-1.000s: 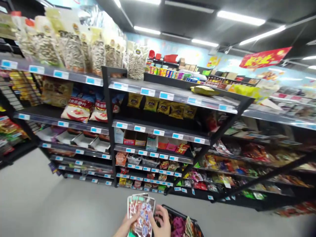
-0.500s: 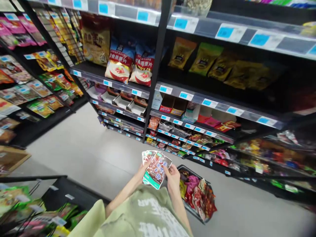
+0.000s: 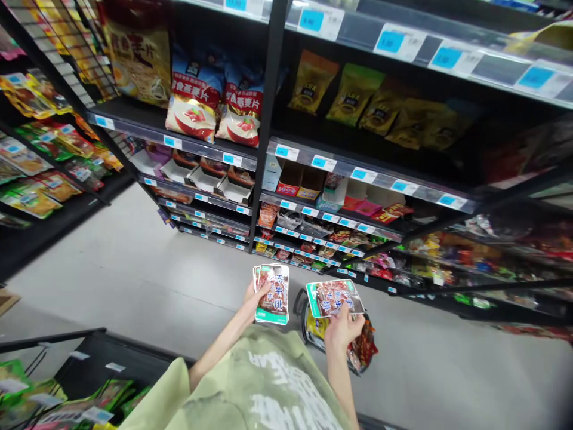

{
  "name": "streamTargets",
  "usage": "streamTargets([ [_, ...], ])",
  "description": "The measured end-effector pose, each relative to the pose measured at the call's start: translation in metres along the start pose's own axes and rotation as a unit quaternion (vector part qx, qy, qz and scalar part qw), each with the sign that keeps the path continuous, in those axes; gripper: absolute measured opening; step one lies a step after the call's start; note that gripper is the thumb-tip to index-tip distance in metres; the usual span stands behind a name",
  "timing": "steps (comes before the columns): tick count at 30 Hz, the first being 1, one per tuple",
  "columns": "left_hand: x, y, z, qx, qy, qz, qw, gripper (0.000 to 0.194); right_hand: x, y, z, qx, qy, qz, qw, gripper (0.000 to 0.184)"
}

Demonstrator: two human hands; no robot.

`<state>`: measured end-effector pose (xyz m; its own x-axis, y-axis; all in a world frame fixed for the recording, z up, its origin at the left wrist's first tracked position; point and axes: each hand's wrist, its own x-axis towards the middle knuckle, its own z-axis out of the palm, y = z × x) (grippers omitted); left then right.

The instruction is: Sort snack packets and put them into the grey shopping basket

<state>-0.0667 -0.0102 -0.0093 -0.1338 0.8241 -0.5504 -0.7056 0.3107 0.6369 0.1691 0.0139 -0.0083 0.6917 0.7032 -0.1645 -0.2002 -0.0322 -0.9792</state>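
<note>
My left hand is closed on a small stack of snack packets, brown with a green lower band and blue-white lettering. The stack is held upright in front of my shirt. My right hand pinches one packet of the same kind, turned sideways, by its near edge. Below that packet on the floor stands a black shopping basket. Colourful snack bags lie in it, partly hidden by my right hand and the packet.
Ahead rises a black shelf unit with blue price tags. Oat bags and yellow bags stand on its upper shelves. Another snack rack is at the left. A dark display rack stands near me at lower left, above grey floor.
My right hand has drawn one packet off the stack and moved it right, over the basket, turning it sideways. The left hand keeps the others. The view has shifted slightly.
</note>
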Motion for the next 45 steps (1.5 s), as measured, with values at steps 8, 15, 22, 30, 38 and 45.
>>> streamTargets([
  [8,-0.005,-0.011,0.005,0.08,-0.067,0.003,0.995,0.053,-0.066,0.014,0.031,-0.005,-0.247,0.141,0.959,0.046],
  [15,-0.005,-0.012,-0.001,0.136,-0.093,0.035,0.986,0.052,-0.075,0.004,0.045,-0.033,-0.365,0.167,0.915,0.046],
  [22,-0.006,-0.023,-0.007,0.077,-0.066,0.032,0.994,0.055,-0.075,0.016,0.039,-0.058,-0.285,0.14,0.946,0.046],
  [30,-0.007,-0.026,-0.008,0.038,-0.045,0.013,0.998,0.057,-0.066,0.014,0.03,-0.081,-0.304,0.12,0.942,0.04],
  [38,-0.007,-0.026,-0.01,0.028,-0.041,0.016,0.999,0.059,-0.074,0.017,0.029,-0.086,-0.283,0.09,0.951,0.044],
  [45,-0.005,-0.024,-0.018,0.044,-0.003,0.044,0.998,0.057,-0.077,0.02,0.032,-0.103,-0.328,0.099,0.934,0.047],
])
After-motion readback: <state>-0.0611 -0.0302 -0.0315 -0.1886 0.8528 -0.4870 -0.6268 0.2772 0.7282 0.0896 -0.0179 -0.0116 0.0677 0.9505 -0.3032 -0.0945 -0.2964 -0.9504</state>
